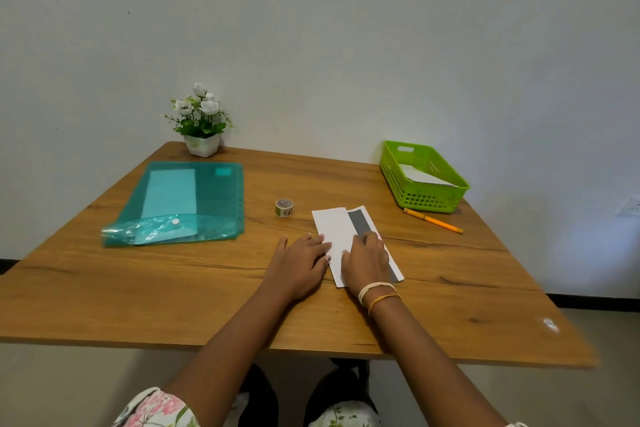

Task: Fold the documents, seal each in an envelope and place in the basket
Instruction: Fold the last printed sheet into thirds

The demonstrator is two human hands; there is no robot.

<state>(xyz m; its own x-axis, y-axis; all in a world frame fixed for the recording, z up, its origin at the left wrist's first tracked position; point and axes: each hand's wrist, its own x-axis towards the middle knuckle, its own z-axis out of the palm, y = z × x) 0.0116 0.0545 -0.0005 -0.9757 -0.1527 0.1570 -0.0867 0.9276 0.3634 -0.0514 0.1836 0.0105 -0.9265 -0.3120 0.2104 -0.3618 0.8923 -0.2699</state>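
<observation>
A white envelope [334,227] lies on the wooden table [207,288] right of centre, its flap open and showing a grey inner strip [360,222]. My left hand [299,262] rests flat at the envelope's left edge, fingertips touching it. On top of the envelope's near half my right hand [367,262] presses down with fingers bent near the grey strip. A green basket [424,199] stands at the back right with a white envelope [420,175] inside. A teal plastic folder [180,204] holding paper lies at the left.
A small roll of tape [284,207] sits between folder and envelope. An orange pen [433,220] lies in front of the basket. A white pot of flowers [201,128] stands at the back by the wall.
</observation>
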